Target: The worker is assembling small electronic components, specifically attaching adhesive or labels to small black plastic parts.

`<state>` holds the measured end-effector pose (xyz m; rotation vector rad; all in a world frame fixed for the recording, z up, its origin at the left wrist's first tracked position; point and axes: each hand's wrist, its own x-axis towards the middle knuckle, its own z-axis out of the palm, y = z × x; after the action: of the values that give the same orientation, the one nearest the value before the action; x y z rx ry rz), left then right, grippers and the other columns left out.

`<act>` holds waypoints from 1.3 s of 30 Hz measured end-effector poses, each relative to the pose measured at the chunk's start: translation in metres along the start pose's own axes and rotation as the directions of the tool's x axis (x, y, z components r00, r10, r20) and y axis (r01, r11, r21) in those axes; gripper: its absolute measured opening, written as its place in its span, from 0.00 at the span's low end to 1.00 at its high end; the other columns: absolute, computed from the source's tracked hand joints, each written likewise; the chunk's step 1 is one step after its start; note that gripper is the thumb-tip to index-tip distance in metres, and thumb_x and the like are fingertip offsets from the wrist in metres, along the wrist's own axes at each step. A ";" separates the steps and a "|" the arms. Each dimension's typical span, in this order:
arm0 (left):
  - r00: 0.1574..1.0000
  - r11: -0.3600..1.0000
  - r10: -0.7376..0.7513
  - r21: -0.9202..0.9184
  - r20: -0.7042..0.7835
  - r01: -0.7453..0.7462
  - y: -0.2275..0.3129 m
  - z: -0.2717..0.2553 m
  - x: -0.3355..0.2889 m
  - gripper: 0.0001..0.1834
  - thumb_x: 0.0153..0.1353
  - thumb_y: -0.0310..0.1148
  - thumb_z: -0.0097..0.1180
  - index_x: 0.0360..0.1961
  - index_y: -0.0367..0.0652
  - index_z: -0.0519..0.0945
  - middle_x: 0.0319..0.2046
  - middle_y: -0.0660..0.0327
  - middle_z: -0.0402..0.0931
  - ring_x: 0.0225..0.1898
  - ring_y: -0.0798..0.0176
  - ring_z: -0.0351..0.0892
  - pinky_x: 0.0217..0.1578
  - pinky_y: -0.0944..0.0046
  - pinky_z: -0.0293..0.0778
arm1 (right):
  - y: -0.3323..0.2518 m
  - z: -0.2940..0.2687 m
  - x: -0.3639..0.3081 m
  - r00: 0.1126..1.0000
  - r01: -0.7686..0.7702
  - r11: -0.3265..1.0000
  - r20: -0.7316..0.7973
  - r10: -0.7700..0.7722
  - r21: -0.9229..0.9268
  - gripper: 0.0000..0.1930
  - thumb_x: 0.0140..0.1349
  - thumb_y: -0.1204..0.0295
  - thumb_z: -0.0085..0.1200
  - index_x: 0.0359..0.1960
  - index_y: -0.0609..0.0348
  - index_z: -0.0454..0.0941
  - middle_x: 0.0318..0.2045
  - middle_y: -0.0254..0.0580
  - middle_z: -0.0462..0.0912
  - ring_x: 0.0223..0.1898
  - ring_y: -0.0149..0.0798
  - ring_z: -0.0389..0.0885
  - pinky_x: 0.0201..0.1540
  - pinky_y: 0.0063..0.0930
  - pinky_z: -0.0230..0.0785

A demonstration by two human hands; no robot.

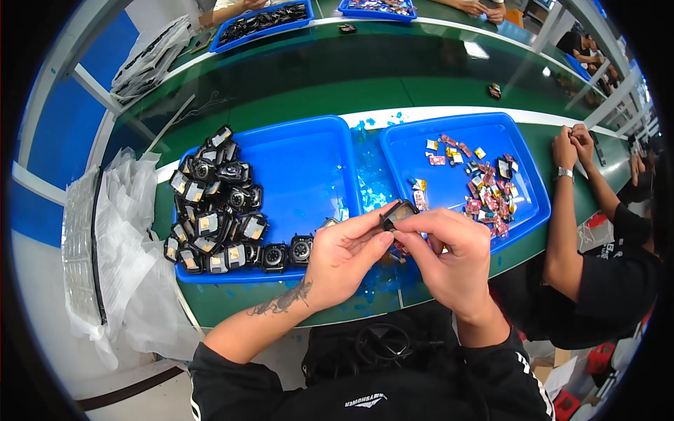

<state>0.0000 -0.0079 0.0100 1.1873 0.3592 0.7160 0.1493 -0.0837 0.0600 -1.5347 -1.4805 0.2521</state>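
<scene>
Between both my hands is a small black smartwatch case (397,212), its back tilted toward me. My left hand (345,258) grips it from the left with thumb and fingers. From the other side, the thumb and forefinger of my right hand (455,254) pinch its near edge; my fingers hide part of it. Left of my hands, a blue tray (302,168) bears a heap of black watch cases (217,217) along its left and near sides. To the right, another blue tray (439,193) contains small circuit boards and battery pieces (491,193), mostly red, yellow and silver.
Blue film scraps (375,175) litter the green bench between the trays. Clear plastic wrapping (133,231) hangs at the left. Beyond a white ledge runs a green belt (337,77) carrying a small part (495,91). A co-worker's arms (567,210) rest close on the right.
</scene>
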 end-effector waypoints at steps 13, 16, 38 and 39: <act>0.999 0.983 0.009 0.185 0.032 -0.015 -0.001 -0.002 0.001 0.21 0.68 0.22 0.47 0.62 0.30 0.69 0.52 0.54 0.77 0.50 0.68 0.77 0.52 0.68 0.75 | 0.010 0.000 0.003 1.000 0.024 1.000 -0.018 -0.024 0.000 0.05 0.47 0.82 0.66 0.25 0.60 0.83 0.23 0.35 0.83 0.18 0.24 0.69 0.19 0.20 0.55; 1.000 0.958 0.021 0.286 0.023 -0.026 0.004 0.003 0.000 0.21 0.69 0.22 0.47 0.62 0.31 0.69 0.50 0.56 0.79 0.49 0.70 0.77 0.52 0.69 0.74 | 0.008 -0.007 0.003 0.998 -0.045 0.999 0.048 0.046 -0.028 0.09 0.45 0.80 0.67 0.22 0.60 0.76 0.21 0.40 0.79 0.21 0.38 0.77 0.25 0.28 0.66; 0.885 0.482 0.380 0.759 0.270 -0.439 0.013 -0.009 0.010 0.19 0.52 0.17 0.59 0.47 0.39 0.82 0.50 0.51 0.77 0.44 0.53 0.82 0.41 0.62 0.80 | 0.029 -0.007 -0.020 0.898 -0.436 0.585 0.285 0.335 0.684 0.09 0.61 0.83 0.58 0.42 0.72 0.78 0.37 0.42 0.81 0.37 0.28 0.81 0.41 0.18 0.77; 0.867 0.442 0.395 0.765 0.303 -0.468 0.011 -0.010 0.010 0.18 0.51 0.17 0.61 0.45 0.37 0.83 0.50 0.51 0.78 0.43 0.54 0.83 0.41 0.63 0.80 | 0.029 -0.007 -0.021 0.898 -0.436 0.585 0.286 0.335 0.684 0.09 0.61 0.83 0.58 0.42 0.72 0.78 0.37 0.42 0.81 0.37 0.28 0.81 0.41 0.18 0.77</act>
<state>-0.0021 0.0080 0.0180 2.2854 0.3257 0.9836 0.1683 -0.0990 0.0332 -1.1335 -0.9004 1.0999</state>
